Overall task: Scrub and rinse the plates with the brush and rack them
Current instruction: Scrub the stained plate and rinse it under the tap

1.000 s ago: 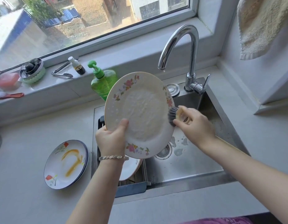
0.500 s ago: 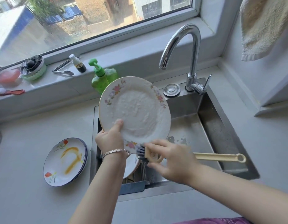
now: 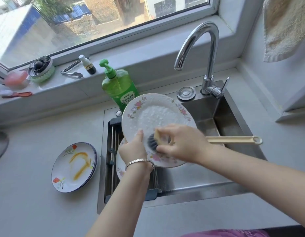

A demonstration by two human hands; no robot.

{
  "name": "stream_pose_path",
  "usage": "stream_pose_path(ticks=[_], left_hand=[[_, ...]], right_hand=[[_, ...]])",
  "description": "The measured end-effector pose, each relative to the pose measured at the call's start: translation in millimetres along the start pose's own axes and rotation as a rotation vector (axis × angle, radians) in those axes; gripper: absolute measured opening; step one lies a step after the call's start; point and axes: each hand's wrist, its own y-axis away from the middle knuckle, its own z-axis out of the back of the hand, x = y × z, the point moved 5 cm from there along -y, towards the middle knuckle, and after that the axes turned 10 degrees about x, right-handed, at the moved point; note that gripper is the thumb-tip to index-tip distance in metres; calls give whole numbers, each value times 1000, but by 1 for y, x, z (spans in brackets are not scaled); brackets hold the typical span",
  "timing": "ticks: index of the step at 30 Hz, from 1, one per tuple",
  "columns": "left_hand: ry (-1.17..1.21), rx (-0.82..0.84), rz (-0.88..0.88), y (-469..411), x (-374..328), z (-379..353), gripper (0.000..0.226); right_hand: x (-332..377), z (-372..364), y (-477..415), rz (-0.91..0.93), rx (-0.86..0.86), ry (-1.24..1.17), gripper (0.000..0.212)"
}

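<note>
Centre of the frame, over the sink (image 3: 234, 124): floral plate (image 3: 157, 117), tilted, face toward the camera, white with suds. Pinched at its lower-left rim by the left hand (image 3: 133, 149), thumb on the face, fingers hidden behind. Pressed against the lower part of that face by the right hand (image 3: 182, 144): the brush (image 3: 151, 142), dark bristles on the glaze, fingers curled close round the head end, pale handle jutting toward the right of the frame above the basin. Both hands occupied, neither free.

Under the held plate, at the left of the sink: rack (image 3: 112, 142) of metal bars, with a second floral plate (image 3: 120, 170) lying on it, mostly covered. Lower left of the frame, on the table (image 3: 28, 185): stack of dirty plates (image 3: 74, 166), the top one smeared yellow, not yet washed. Behind, a green soap bottle (image 3: 120, 89). Upper right, the faucet (image 3: 208, 48), no stream visible.

Probably stiff, weighty for one hand, breakable against steel, and very slippery under that foam. Best taken at the rim, thumb over the face and fingers spread behind, as now, never by the wet centre. Likely mid-scrub, with rinsing and racking to come. Worth bracing against the brush's push to prevent a slide.
</note>
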Motion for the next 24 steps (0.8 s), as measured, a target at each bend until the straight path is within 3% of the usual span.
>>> stream_pose_path(ticks=[2,6,10,11,15,19,20,22,24], left_hand=[[-63,17,-17,-3,3,1,38],[-97,31,12,1,1,2,59],[-113,-20,10,11,-6,6,57],[-109,-27,9,11,-6,9,56],[-86,-43,-7,8,-10,14,55],[-93,-44,-52,5,-12,9,53],[-88,-42,-51,5,-11,9,53],[-60,-40,-17,0,-7,10,53],[-44,-53,46,-9,1,14,54]], right_hand=[[23,-15,8,123,117,4,44],[-8,9,-8,-75,-4,53,40],[19,-21,22,146,213,45,49],[12,-22,25,132,238,48,50],[-51,3,19,-211,83,86,43],[-19,-30,46,38,233,6,59],[-25,-29,49,17,227,20,59],[-66,-15,40,-207,117,45,47],[-109,-4,38,-483,-48,-201,37]])
